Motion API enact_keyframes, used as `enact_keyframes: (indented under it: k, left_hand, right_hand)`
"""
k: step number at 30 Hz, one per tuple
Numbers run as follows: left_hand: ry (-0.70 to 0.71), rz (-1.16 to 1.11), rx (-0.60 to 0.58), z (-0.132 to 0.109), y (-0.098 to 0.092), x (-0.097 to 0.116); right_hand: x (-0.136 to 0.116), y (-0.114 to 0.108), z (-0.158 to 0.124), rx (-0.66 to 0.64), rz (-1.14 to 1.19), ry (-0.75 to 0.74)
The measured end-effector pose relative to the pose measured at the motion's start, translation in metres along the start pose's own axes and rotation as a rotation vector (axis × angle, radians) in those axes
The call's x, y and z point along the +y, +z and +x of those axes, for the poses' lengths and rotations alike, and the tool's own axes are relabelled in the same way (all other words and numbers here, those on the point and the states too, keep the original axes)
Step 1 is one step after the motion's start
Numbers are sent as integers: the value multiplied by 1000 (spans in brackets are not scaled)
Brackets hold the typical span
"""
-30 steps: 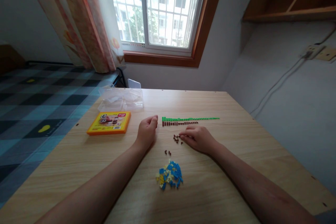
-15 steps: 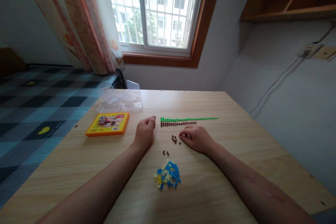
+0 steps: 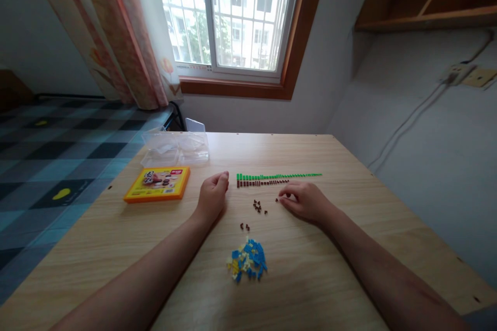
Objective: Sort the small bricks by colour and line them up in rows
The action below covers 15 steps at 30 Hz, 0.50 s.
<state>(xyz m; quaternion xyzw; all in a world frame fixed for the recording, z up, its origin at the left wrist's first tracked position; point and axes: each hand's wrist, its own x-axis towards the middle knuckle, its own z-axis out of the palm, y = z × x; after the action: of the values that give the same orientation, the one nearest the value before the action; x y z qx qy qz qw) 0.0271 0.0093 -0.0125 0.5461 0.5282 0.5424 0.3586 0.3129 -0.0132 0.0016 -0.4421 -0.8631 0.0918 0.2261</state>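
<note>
My left hand [image 3: 212, 195] rests on the wooden table [image 3: 349, 217] as a loose fist, just left of two neat rows of tiny bricks: a green row [image 3: 277, 176] and a brown row [image 3: 262, 182] beneath it. My right hand [image 3: 306, 200] lies on the table with fingertips pinched at a small brown brick [image 3: 277, 199], right of a few loose brown bricks [image 3: 258, 206]. Two more brown bricks [image 3: 244, 226] lie nearer me. A heap of blue, yellow and white bricks [image 3: 247, 260] sits between my forearms.
A yellow-orange box [image 3: 158, 183] lies left of my left hand, with a clear plastic tray [image 3: 175, 147] behind it. A bed with a checked cover [image 3: 58, 160] borders the table's left. A window, curtain, wall shelf and cable stand beyond.
My right hand has slid right, away from the loose brown bricks, dragging one small brown brick with its fingertips. My left hand has stayed put.
</note>
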Motion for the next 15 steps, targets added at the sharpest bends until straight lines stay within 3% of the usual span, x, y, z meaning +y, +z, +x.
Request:
enact_keyframes:
  k: [5,15]
  left_hand:
    - [-7,7,8,-1,1,1]
    - [5,31,18,-2,0,6]
  right_hand:
    - [8,4,-1,-41,79,-94]
    - [12,2,1,-68,95,-72]
